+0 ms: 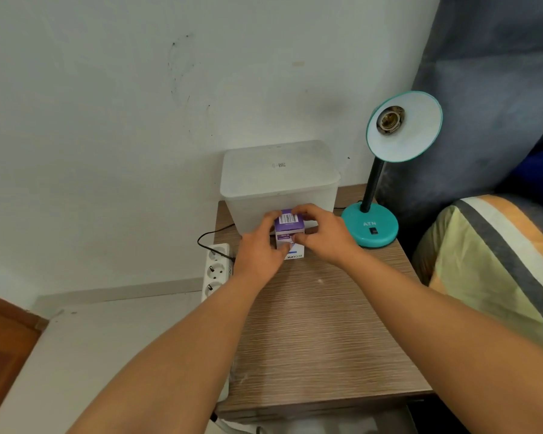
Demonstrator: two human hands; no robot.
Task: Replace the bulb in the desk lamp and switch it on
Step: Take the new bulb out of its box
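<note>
A purple and white bulb box [289, 227] stands on the wooden bedside table [320, 324], in front of a white plastic container. My left hand [259, 249] grips its left side and my right hand [322, 234] holds its right side and top edge. To the right stands a teal desk lamp [370, 225] with a black flexible neck. Its shade [405, 126] is tilted toward me and the socket [390, 119] inside holds no bulb. A black rocker switch [372, 231] sits on the lamp base. No bulb is visible.
A white lidded plastic container [279, 180] stands against the wall behind the box. A white power strip [215, 270] with a black cord hangs at the table's left edge. A bed with a striped cover [496, 261] and grey headboard borders the right.
</note>
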